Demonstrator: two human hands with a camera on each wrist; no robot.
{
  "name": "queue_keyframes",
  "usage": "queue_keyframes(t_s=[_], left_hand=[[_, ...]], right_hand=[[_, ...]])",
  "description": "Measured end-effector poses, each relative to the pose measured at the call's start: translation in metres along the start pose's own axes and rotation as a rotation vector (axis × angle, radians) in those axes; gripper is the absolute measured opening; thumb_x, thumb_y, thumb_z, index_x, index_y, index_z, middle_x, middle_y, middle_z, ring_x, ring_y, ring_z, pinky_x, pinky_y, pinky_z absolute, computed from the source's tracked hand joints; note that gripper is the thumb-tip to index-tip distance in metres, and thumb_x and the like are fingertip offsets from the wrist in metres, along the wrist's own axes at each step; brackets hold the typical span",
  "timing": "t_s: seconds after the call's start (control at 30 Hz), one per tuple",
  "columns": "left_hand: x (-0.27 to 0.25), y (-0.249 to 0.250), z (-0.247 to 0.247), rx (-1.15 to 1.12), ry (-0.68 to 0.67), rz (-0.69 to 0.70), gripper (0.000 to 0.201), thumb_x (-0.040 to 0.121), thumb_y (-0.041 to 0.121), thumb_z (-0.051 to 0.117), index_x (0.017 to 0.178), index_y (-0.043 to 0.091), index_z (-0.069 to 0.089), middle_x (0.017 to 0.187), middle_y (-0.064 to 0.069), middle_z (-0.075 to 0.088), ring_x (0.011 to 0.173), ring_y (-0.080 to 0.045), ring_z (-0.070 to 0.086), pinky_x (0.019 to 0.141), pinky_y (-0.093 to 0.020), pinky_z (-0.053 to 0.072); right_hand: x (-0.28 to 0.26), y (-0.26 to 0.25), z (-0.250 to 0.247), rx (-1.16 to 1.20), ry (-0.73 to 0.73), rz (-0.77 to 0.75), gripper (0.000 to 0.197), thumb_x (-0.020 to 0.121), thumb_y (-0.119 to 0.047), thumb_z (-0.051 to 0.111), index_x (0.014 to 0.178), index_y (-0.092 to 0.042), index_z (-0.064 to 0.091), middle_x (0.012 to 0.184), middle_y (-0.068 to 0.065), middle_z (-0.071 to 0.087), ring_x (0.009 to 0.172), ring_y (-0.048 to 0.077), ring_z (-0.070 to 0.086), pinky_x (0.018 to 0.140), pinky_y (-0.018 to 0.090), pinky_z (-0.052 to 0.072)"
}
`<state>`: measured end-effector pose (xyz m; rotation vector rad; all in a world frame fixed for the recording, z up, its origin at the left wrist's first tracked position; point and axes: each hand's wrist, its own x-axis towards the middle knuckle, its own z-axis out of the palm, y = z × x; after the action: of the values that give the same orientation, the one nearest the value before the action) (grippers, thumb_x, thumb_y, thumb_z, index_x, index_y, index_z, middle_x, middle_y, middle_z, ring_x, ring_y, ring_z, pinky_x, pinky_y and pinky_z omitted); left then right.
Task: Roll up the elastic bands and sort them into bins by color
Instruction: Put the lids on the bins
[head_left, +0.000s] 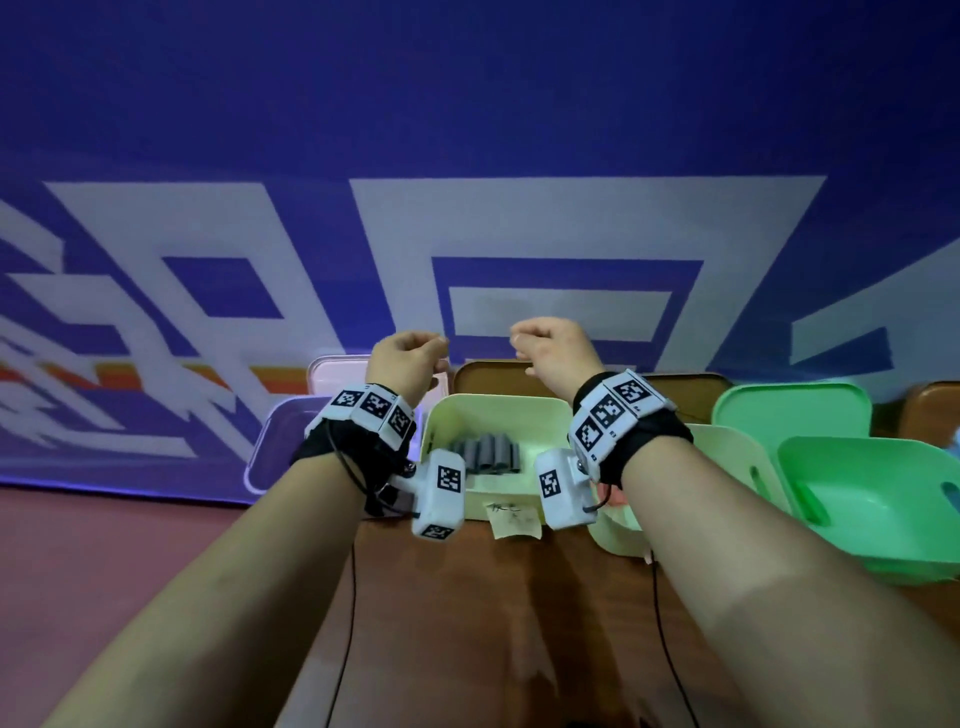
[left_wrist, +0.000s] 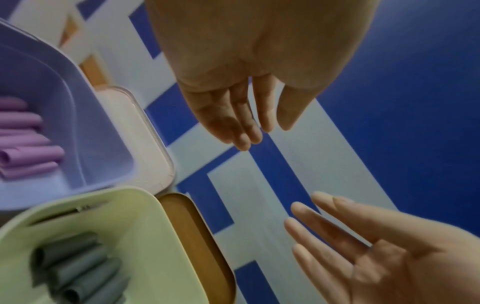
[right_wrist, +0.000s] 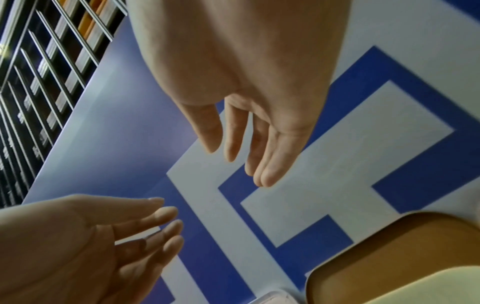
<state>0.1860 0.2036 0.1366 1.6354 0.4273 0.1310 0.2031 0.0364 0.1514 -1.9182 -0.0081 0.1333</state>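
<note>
Nearest the camera, two bare forearms reach forward over a brown wooden table (head_left: 467, 623), each wrist wrapped in a black strap carrying white marker blocks. Past the wrists sits a pale yellow bin (head_left: 493, 410) with a paper label (head_left: 511, 517) stuck on its front wall; inside lies a row of rolled grey elastic bands (head_left: 485, 453), side by side on the floor of the bin. To the left of it stands a lilac bin (left_wrist: 85, 131) holding rolled purple elastic bands (left_wrist: 28, 150). To the right come a second pale yellow bin (head_left: 737, 467) and then a green bin (head_left: 872, 509), with a green lid (head_left: 789, 410) leaning behind it. Brown lids (head_left: 498, 376) stand propped behind the middle bins.

Beyond the bins, both hands are raised in the air in front of a blue-and-white patterned wall. The left hand (head_left: 405, 364) has its fingers extended and relaxed, slightly parted, and holds nothing. The right hand (head_left: 553, 353) is the same: fingers straight, loosely spread, empty. The two hands face each other, near but apart, well above the bins.
</note>
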Motion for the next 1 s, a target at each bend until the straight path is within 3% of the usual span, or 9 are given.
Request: queue_keyframes(t_s=[0.2,0.37,0.53,0.6,0.67,0.77,0.83,1.0], left_hand=[[0.028,-0.021,-0.078,0.022,0.087,-0.055,0.016,0.088,0.011,0.059,0.075,0.019,0.064,0.072,-0.002,0.062,0.069,-0.014,0.06,0.061,-0.023,0.045],[0.06,-0.033,-0.131,0.054,0.096,-0.082,0.018,0.09,0.014,0.06,0.073,0.02,0.063,0.073,-0.001,0.062,0.072,-0.014,0.06,0.061,-0.024,0.045],[0.099,-0.051,-0.162,0.095,0.092,-0.112,0.018,0.09,0.016,0.062,0.072,0.021,0.062,0.07,0.0,0.059,0.068,-0.013,0.056,0.061,-0.025,0.045],[0.116,-0.059,-0.17,0.12,0.097,-0.126,0.014,0.089,0.017,0.063,0.075,0.019,0.064,0.068,0.0,0.058,0.065,-0.015,0.052,0.063,-0.026,0.045],[0.132,-0.066,-0.175,0.15,0.096,-0.149,0.008,0.087,0.02,0.065,0.092,0.014,0.068,0.078,-0.002,0.063,0.072,-0.018,0.057,0.074,-0.031,0.052],[0.157,-0.076,-0.179,0.21,0.106,-0.174,0.03,0.086,0.023,0.067,0.113,0.011,0.066,0.108,-0.013,0.068,0.103,-0.028,0.063,0.095,-0.039,0.05],[0.173,-0.083,-0.179,0.251,0.099,-0.179,0.035,0.087,0.023,0.066,0.118,0.008,0.063,0.115,-0.013,0.066,0.109,-0.027,0.061,0.094,-0.03,0.045],[0.205,-0.102,-0.173,0.311,0.099,-0.22,0.041,0.089,0.025,0.064,0.125,0.007,0.058,0.122,-0.012,0.063,0.111,-0.025,0.059,0.09,-0.025,0.04]], right_hand=[[0.012,-0.018,0.074,-0.018,-0.031,0.012,0.029,0.093,-0.012,0.055,0.121,-0.005,0.063,0.122,0.01,0.063,0.107,0.018,0.057,0.102,0.038,0.045],[0.025,-0.023,0.131,-0.028,-0.031,0.049,0.031,0.094,-0.013,0.055,0.123,-0.007,0.061,0.124,0.008,0.062,0.114,0.021,0.056,0.102,0.038,0.045],[0.047,-0.022,0.171,-0.053,0.014,0.087,0.031,0.093,-0.014,0.057,0.121,-0.004,0.062,0.122,0.008,0.063,0.105,0.02,0.057,0.098,0.034,0.045],[0.058,-0.018,0.181,-0.09,0.026,0.124,0.034,0.093,-0.016,0.057,0.124,-0.003,0.06,0.127,0.009,0.06,0.114,0.021,0.055,0.099,0.03,0.04],[0.069,-0.012,0.188,-0.128,0.023,0.177,0.042,0.095,-0.019,0.056,0.133,-0.003,0.052,0.137,0.01,0.053,0.126,0.023,0.049,0.105,0.029,0.035],[0.087,-0.002,0.197,-0.17,0.009,0.25,0.05,0.096,-0.024,0.054,0.141,-0.005,0.041,0.147,0.011,0.042,0.135,0.026,0.04,0.108,0.031,0.031],[0.099,0.005,0.203,-0.194,-0.001,0.288,0.053,0.097,-0.026,0.053,0.144,-0.006,0.037,0.15,0.011,0.038,0.137,0.026,0.037,0.109,0.031,0.03],[0.125,0.023,0.213,-0.246,-0.014,0.364,0.056,0.098,-0.028,0.05,0.147,-0.008,0.031,0.153,0.009,0.033,0.139,0.026,0.033,0.109,0.031,0.028]])
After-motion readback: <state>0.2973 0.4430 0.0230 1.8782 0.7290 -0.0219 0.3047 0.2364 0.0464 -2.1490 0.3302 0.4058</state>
